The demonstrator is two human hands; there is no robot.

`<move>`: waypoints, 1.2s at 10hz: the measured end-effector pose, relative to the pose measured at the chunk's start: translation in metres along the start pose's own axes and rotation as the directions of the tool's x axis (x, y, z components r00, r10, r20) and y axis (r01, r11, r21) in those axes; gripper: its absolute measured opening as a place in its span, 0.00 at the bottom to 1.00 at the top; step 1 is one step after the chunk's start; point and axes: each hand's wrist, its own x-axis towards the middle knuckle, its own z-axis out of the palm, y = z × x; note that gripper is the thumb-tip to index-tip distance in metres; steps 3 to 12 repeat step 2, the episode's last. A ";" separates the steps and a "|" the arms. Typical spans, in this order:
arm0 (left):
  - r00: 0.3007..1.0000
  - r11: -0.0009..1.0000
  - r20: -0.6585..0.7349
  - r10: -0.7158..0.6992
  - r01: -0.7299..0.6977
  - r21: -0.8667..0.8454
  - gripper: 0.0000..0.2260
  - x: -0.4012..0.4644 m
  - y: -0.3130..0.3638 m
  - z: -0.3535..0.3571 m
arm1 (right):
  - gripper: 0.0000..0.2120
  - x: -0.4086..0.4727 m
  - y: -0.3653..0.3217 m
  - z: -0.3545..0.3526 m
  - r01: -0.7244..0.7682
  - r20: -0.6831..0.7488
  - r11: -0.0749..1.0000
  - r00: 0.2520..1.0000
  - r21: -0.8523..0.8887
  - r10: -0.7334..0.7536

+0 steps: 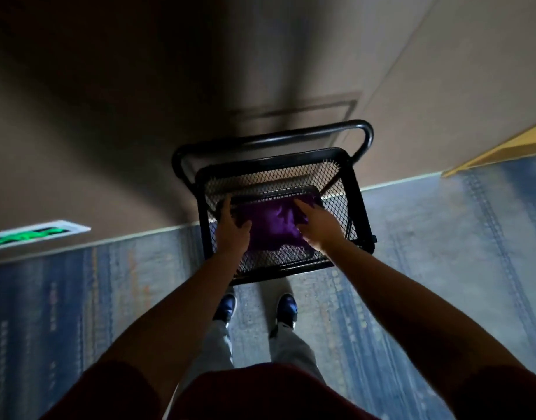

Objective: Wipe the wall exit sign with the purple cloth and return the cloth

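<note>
While the purple cloth (271, 227) lies bunched in the black mesh cart (356, 204), the left hand (232, 230) and right hand (318, 225) rest on its sides, fingers loosely spread; soft and light, it should gather easily from any fold.

Dim corridor — beige wall (109, 131) meets blue patterned carpet (427, 253), black mesh cart (356, 204).
</note>
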 end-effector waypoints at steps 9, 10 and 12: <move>0.977 0.994 -0.213 -0.020 0.042 0.100 0.36 -0.001 -0.010 0.012 | 0.32 0.010 0.021 -0.008 0.025 -0.023 0.997 0.999 0.073 -0.024; 0.977 0.994 -0.213 -0.020 0.042 0.100 0.36 -0.001 -0.010 0.012 | 0.32 0.010 0.021 -0.008 0.025 -0.023 0.997 0.999 0.073 -0.024; 0.977 0.994 -0.213 -0.020 0.042 0.100 0.36 -0.001 -0.010 0.012 | 0.32 0.010 0.021 -0.008 0.025 -0.023 0.997 0.999 0.073 -0.024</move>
